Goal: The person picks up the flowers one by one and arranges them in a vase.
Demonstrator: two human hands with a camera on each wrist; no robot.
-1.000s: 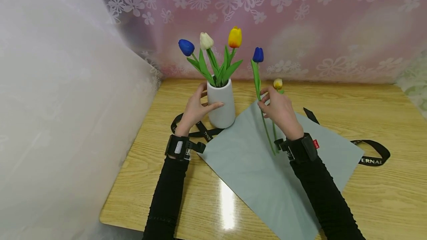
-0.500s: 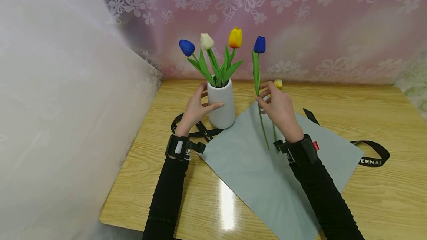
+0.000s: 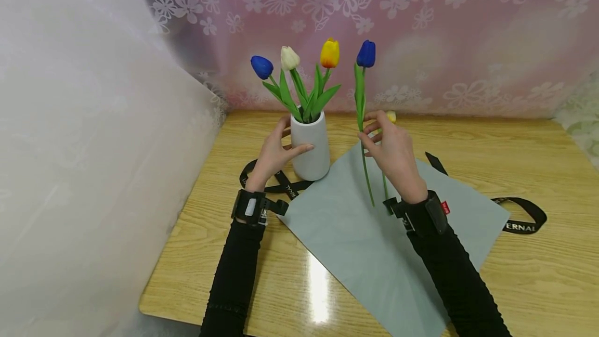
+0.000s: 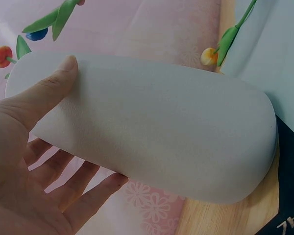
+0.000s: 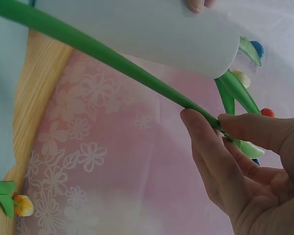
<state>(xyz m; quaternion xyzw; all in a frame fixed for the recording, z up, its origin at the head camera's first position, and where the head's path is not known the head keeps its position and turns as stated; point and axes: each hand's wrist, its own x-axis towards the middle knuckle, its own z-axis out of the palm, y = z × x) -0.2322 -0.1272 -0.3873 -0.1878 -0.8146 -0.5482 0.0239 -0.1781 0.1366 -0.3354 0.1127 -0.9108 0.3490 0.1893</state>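
Observation:
My left hand (image 3: pixel 275 151) grips the upper part of a white vase (image 3: pixel 312 157), thumb on the near side and fingers round the back. In the vase stand a blue tulip (image 3: pixel 261 67), a white tulip (image 3: pixel 290 58) and a yellow-orange tulip (image 3: pixel 329 53). To the right of the vase, my right hand (image 3: pixel 394 152) pinches the stem of another blue tulip (image 3: pixel 366 54) between thumb and fingertips. That tulip is nearly upright, its stem end hanging above the grey-green wrapping sheet (image 3: pixel 355 233). Partly hidden behind the right hand lies a small yellow tulip (image 4: pixel 209 56).
A black printed ribbon (image 3: pixel 285 186) lies by the vase's base. Another black ribbon loop (image 3: pixel 526 217) pokes out at the sheet's right side. The wooden table (image 3: pixel 210 254) meets a pink flowered curtain (image 3: pixel 421 40) at the back and a white drape (image 3: pixel 93 144) at the left.
My right hand has raised the blue tulip it pinches, and the stem stands straighter, its lower end higher above the sheet. The left hand and the vase have not moved.

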